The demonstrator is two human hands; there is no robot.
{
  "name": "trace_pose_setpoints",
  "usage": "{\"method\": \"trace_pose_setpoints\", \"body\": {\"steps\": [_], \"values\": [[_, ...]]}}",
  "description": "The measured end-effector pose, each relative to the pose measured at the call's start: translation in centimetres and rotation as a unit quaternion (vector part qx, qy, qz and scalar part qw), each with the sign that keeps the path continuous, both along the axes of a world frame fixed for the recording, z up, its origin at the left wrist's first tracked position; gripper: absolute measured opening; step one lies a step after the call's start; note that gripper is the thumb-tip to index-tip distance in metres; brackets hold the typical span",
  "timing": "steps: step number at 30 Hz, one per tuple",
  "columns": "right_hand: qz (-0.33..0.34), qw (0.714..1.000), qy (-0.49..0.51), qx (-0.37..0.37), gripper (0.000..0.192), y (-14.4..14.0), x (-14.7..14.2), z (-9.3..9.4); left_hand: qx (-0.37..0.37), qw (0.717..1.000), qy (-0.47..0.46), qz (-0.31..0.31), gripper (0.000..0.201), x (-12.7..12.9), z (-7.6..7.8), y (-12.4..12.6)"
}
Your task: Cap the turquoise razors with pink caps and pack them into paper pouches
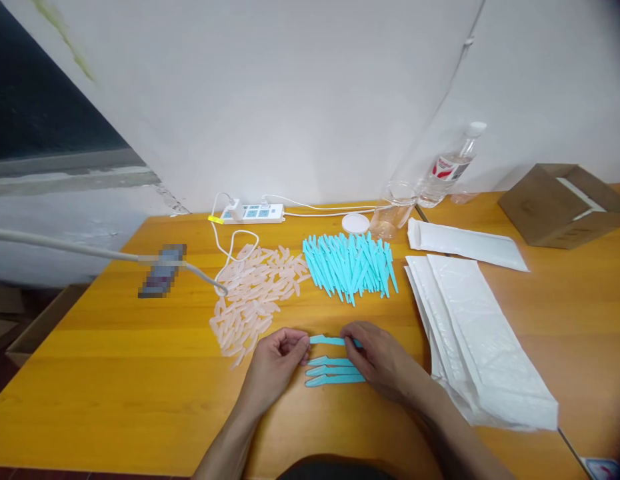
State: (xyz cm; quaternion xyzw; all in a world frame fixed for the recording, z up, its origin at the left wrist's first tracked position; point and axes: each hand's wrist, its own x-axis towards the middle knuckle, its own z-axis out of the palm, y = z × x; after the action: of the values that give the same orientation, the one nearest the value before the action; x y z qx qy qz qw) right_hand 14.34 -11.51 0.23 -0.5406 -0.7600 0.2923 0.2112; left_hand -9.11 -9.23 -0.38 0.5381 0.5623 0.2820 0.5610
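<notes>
Between my two hands lies a turquoise eyebrow razor (327,340), held level just above the tabletop. My left hand (277,360) pinches at its left tip; whether a clear cap is also in those fingers is hidden. The fingers of my right hand (377,353) close on the razor's right end. Just below, three more turquoise razors (333,371) lie side by side on the table, their right ends partly covered by my right hand. A heap of turquoise razors (350,267) lies beyond my hands. To its left spread many small translucent pinkish caps (260,283).
White padded mailers (490,340) are stacked at right, with another mailer (465,243) behind. Along the wall stand a power strip (255,213), a clear jar (393,210), its round lid (356,223) and a bottle (450,167). A cardboard box (555,207) sits far right. A cable (110,252) crosses at left above a phone (163,270).
</notes>
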Motion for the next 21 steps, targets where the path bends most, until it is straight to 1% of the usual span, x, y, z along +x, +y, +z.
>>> {"method": "trace_pose_setpoints", "body": {"steps": [2, 3, 5, 7, 10, 12, 14, 15, 18, 21], "values": [[0.006, 1.0, -0.011, 0.027, 0.017, 0.1, 0.5, -0.8, 0.045, 0.996, 0.067, -0.046, 0.027, 0.4, 0.0, -0.1], [0.006, 0.999, -0.016, 0.037, 0.017, 0.0, 0.8, -1.3, 0.079, 0.989, 0.103, -0.072, 0.024, 0.4, 0.0, -0.2], [0.004, 0.998, -0.022, 0.05, 0.016, -0.1, 1.3, -2.3, 0.157, 0.967, 0.163, -0.118, 0.021, 0.4, 0.0, -0.4], [0.004, 0.998, -0.021, 0.054, 0.015, -0.5, 1.7, -2.9, 0.224, 0.941, 0.202, -0.151, 0.019, 0.2, 0.1, -0.7], [0.0, 0.999, -0.004, 0.047, 0.015, -0.9, 1.8, -2.8, 0.29, 0.91, 0.232, -0.184, 0.017, 0.0, 0.1, -1.1], [-0.019, 0.999, 0.01, 0.036, 0.017, -0.8, 1.8, -2.3, 0.336, 0.884, 0.24, -0.217, 0.032, 0.2, -0.1, -1.4], [-0.071, 0.997, 0.019, 0.04, 0.019, -0.4, 1.8, -1.7, 0.379, 0.85, 0.246, -0.269, 0.049, 0.5, -0.5, -1.7], [-0.107, 0.993, 0.018, 0.047, 0.021, -0.1, 1.7, -1.5, 0.395, 0.832, 0.25, -0.299, 0.053, 0.7, -0.7, -1.8], [-0.215, 0.974, 0.001, 0.068, 0.024, 1.2, 1.7, -0.9, 0.416, 0.787, 0.262, -0.373, 0.052, 1.0, -1.2, -2.1], [-0.277, 0.957, -0.036, 0.078, 0.027, 2.9, 1.3, -0.7, 0.425, 0.766, 0.263, -0.405, 0.047, 0.8, -1.5, -2.3]]}}
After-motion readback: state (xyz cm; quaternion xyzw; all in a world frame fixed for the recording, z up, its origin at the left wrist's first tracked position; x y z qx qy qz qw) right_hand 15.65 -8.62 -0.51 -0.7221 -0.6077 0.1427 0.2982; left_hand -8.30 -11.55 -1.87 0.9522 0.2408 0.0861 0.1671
